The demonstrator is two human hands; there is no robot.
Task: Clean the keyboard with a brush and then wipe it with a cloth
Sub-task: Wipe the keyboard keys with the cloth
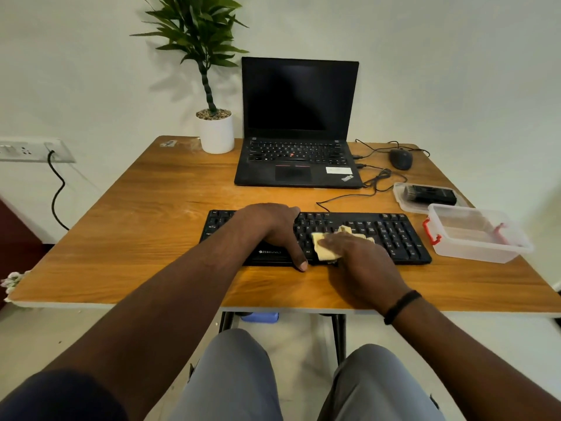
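Pale wall point(425, 56) stood behind the wooden table point(151, 238), which filled most of what I could see. Against that wall sat the open laptop point(299, 123) with its screen dark, and to its left a leafy plant point(203, 41) in a white pot point(216, 133).

Nearer to me lay the black keyboard point(394, 235), flat on the table and square to my lap, its cable running back toward the laptop. To its right was a clear plastic box point(476, 235) with a red clasp, and just behind that its lid point(403, 202), holding something dark (the brush, I think, though it was too blurred to be sure). A black mouse point(401, 158) rested well behind these, near the table's far right corner.

My left hand point(273, 229) lay over the middle of the keyboard, fingers draped across the far edge and thumb reaching down past the near edge, steadying it. My right hand point(358, 259) pressed the yellow cloth point(321, 247) against the keys just right of the middle, fingers bunched over it so that only its crumpled edges showed. A dark band point(402, 306) circled my right wrist.
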